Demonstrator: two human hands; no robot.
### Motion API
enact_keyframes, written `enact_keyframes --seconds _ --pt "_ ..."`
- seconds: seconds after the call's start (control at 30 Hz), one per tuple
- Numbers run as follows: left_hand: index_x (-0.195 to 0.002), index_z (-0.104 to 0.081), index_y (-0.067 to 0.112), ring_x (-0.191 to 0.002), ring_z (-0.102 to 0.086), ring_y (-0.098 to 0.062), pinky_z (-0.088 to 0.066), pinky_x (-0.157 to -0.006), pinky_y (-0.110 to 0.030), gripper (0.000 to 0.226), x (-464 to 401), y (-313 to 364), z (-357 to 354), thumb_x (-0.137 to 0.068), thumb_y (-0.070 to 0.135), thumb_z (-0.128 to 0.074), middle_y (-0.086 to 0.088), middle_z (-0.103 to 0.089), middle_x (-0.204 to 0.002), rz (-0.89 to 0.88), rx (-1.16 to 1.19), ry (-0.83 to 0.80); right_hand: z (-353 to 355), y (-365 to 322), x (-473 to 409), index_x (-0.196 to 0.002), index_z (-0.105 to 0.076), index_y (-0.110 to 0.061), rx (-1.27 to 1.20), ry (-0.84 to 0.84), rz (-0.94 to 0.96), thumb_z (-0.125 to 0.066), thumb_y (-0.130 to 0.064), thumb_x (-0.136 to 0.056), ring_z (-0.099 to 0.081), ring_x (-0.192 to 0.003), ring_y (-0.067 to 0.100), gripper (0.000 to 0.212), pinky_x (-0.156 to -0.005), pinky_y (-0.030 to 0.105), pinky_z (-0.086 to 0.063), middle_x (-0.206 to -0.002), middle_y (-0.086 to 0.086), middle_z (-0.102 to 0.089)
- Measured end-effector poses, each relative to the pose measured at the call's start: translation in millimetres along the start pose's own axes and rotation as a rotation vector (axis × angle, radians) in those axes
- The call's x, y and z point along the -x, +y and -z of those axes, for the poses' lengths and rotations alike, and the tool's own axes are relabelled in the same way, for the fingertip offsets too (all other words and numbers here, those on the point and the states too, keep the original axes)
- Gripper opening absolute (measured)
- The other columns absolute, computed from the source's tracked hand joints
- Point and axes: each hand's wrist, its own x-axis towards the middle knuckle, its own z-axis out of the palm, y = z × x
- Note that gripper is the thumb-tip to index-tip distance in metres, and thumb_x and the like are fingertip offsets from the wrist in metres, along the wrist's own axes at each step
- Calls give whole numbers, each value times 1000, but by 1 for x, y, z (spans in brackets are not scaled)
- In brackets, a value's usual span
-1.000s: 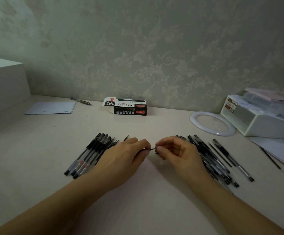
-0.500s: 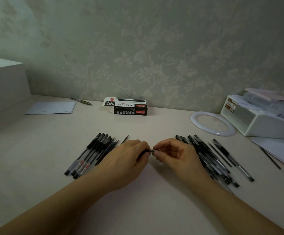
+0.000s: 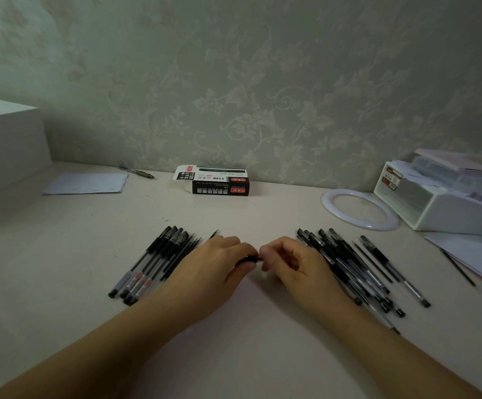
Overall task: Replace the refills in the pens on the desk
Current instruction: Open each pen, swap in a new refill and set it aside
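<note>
My left hand (image 3: 213,272) grips a black pen (image 3: 249,259) at the middle of the desk; only its dark front end shows past my fingers. My right hand (image 3: 294,263) pinches the tip end of that pen, and the two hands nearly touch. A row of several black gel pens (image 3: 153,260) lies left of my left hand, with thin refills (image 3: 188,249) beside them. A larger heap of black pens (image 3: 355,266) lies to the right of my right hand.
A black and white refill box (image 3: 219,182) stands at the back by the wall. A white ring (image 3: 359,208), a white organiser tray (image 3: 447,197) and papers (image 3: 475,254) sit at the right. Folded paper (image 3: 87,184), a green pen (image 3: 137,171) and a white box (image 3: 6,142) are at the left.
My two hands have closed together; the silver tip seen between my fingers earlier is now almost covered, with only a short dark piece showing.
</note>
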Motion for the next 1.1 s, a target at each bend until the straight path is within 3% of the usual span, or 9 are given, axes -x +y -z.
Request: enact_keyframes --seconds 0.1,0.23,0.33,0.5,0.67,0.73,0.83,1.0,1.1 --pt "-110 -64 26 -78 -43 -4 -44 -69 -29 20 0 0 1 -97 32 -51 11 -57 -87 8 6 13 2 1 -1 -86 -67 -27 10 -41 19 -66 -31 -92 -61 -69 9 7 -66 20 -49 -78 -7 -69" --pt "-112 -63 28 -84 -48 -7 -44 -72 -29 20 0 2 0 -97 33 -51 11 -57 -89 -5 15 -9 1 -1 1 -71 -64 -20 39 -35 11 -57 -42 -94 -51 -55 1 32 -56 13 -40 -59 -8 -59" --pt "-112 -63 28 -84 -50 -7 -45 -71 -28 21 0 2 0 -97 33 -51 11 -58 -90 -4 10 2 0 -2 0 -70 -65 -18 37 -15 -3 -50 -52 -91 -55 -57 2 42 -60 19 -45 -62 -5 -64" --pt "-107 -67 22 -74 -50 -4 -45 -66 -24 18 0 2 2 -95 29 -55 10 -62 -86 10 44 46 2 0 1 -86 -66 -26 1 -47 -1 -65 -32 -92 -62 -71 15 9 -69 26 -51 -77 -6 -67" --pt "-107 -67 22 -76 -43 1 -35 -68 -13 18 -1 2 0 -95 29 -56 11 -62 -87 -9 43 32 1 -2 1 -68 -61 -20 27 -34 15 -53 -47 -93 -51 -55 1 37 -57 15 -40 -57 -10 -57" --pt "-105 -68 21 -74 -44 1 -36 -67 -14 17 -1 2 0 -94 28 -57 12 -60 -84 -1 47 41 0 -3 1 -75 -64 -21 10 -30 6 -54 -49 -91 -56 -60 3 34 -61 20 -46 -64 -9 -63" --pt "-102 -69 22 -70 -46 -2 -34 -63 -11 16 -1 2 2 -95 28 -56 17 -52 -79 24 64 51 1 -2 1 -89 -66 -24 -5 -54 21 -62 -35 -93 -58 -65 3 13 -63 17 -47 -75 -9 -66" --pt "-102 -70 22 -71 -46 -2 -34 -65 -11 16 -1 4 3 -94 29 -58 18 -50 -78 2 76 37 2 -2 2 -71 -58 -19 -7 -75 28 -55 -35 -97 -43 -54 4 31 -55 17 -36 -55 -10 -49" --pt "-100 -71 23 -71 -48 -3 -38 -65 -16 14 -1 4 4 -93 29 -60 17 -52 -77 12 86 54 1 -2 1 -70 -60 -19 -5 -65 23 -54 -39 -96 -45 -54 3 33 -56 17 -38 -56 -10 -52"
